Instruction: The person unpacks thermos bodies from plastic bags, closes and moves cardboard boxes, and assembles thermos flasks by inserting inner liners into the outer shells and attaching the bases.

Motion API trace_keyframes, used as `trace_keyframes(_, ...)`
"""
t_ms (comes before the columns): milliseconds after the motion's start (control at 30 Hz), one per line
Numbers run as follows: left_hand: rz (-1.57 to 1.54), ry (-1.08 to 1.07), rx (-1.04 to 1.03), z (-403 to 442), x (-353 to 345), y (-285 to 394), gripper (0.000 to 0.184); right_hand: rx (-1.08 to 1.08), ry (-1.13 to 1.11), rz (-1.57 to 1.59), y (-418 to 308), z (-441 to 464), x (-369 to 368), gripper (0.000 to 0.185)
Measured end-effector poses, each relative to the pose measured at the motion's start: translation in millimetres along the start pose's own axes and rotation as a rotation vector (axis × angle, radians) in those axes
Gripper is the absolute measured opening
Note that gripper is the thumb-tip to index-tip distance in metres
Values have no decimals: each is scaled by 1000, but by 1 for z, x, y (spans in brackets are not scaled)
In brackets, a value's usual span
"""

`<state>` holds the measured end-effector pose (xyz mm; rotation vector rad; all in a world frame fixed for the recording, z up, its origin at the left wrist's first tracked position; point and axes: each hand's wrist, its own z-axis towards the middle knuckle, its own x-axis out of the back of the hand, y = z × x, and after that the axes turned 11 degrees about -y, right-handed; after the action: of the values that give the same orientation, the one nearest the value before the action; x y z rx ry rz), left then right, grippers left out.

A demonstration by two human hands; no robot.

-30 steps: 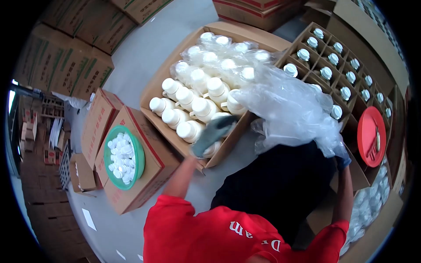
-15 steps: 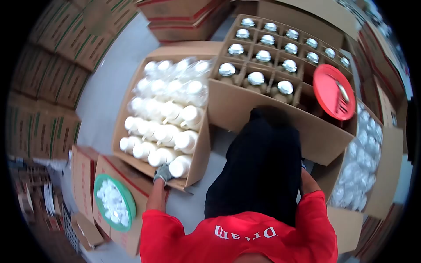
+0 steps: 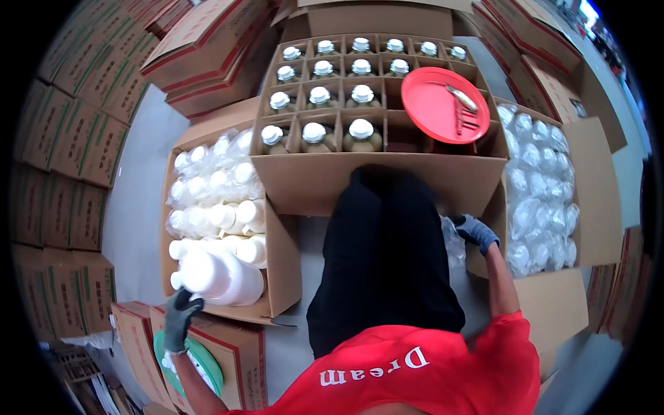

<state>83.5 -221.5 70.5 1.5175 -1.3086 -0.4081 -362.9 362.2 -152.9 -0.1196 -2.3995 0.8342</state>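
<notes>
My left hand (image 3: 181,318), in a grey glove, has its fingers closed at the neck end of a large white bottle (image 3: 232,278). That bottle lies tilted above the near end of a carton (image 3: 285,266) of white bottles, some under clear plastic. My right hand (image 3: 477,233), also gloved, grips a crumpled clear plastic bag (image 3: 453,243) low beside my right leg. In front of my knees a divided carton (image 3: 373,181) holds several silver-capped bottles. On its right part rests a red round lid (image 3: 429,104) with a small metal tool on it.
At the right, an open carton (image 3: 598,200) holds plastic-wrapped bottles (image 3: 543,187). A green basin (image 3: 206,363) with white caps sits on a carton (image 3: 238,353) at lower left. Stacked cartons (image 3: 90,138) line the left side, with more cartons (image 3: 207,48) behind.
The view has swung right. The plastic bag has come off the white bottles and down beside my right leg. My left hand has raised a white bottle at the near end.
</notes>
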Motion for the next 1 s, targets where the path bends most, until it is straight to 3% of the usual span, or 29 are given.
trace_keyframes(33, 45, 30, 13, -6, -8, 38, 41, -116, 193, -191, -5, -4, -2, 32)
trace_keyframes(67, 90, 66, 22, -9, -21, 70, 36, -84, 316, -209, -20, -14, 1, 35)
trace_keyframes(100, 33, 87, -83, -7, -43, 94, 26, -48, 437, -228, -45, -31, 7, 38)
trace_keyframes(133, 126, 98, -179, -3, -63, 108, 28, -12, 552, -245, -68, -46, 10, 41)
trace_keyframes(233, -361, 219, -296, 20, -132, 75, 40, 287, 703, 95, -120, -64, 13, 49)
trace_keyframes(333, -359, 152, -322, 37, -214, 37, 38, -93, 1025, -228, -74, -49, -4, 56)
trace_keyframes(367, -264, 86, -343, 36, -240, 26, 37, -391, 1020, -193, -83, -65, -11, 65)
trace_keyframes(467, 145, -184, -524, 29, -301, 0, 35, -675, 1152, 51, 27, -16, -77, 70)
trace_keyframes(533, 357, -325, -684, 28, -325, -9, 34, -507, 922, 397, 78, 14, -111, 63)
trace_keyframes(633, 517, -467, -823, 31, -334, -2, 32, 123, 430, 843, 100, 64, -133, 54)
trace_keyframes(667, 529, -502, -790, 32, -329, 9, 31, 266, 302, 907, 94, 75, -134, 51)
trace_keyframes(700, 535, -567, -570, 30, -325, 32, 35, 342, 197, 939, 89, 86, -132, 48)
trace_keyframes(733, 535, -558, -497, 32, -308, 38, 34, 290, 173, 935, 82, 93, -129, 45)
trace_keyframes(767, 519, -362, -580, 35, -289, 25, 32, 238, 148, 931, 75, 99, -126, 42)
trace_keyframes(800, 288, -349, -338, 49, -269, 13, 29, 148, 90, 1090, 90, 124, -135, 41)
trace_keyframes(833, 169, -291, -111, 51, -259, 41, 31, 69, 47, 1049, 105, 140, -142, 43)
trace_keyframes(933, -578, -341, -335, 44, -300, 126, 41, -139, -19, 646, 122, 154, -149, 53)
trace_keyframes(967, -163, -168, -443, 53, -314, 115, 48, -199, 49, 554, 101, 135, -133, 59)
trace_keyframes(1000, -154, -201, -468, 62, -318, 114, 46, -255, 135, 477, 78, 117, -116, 64)
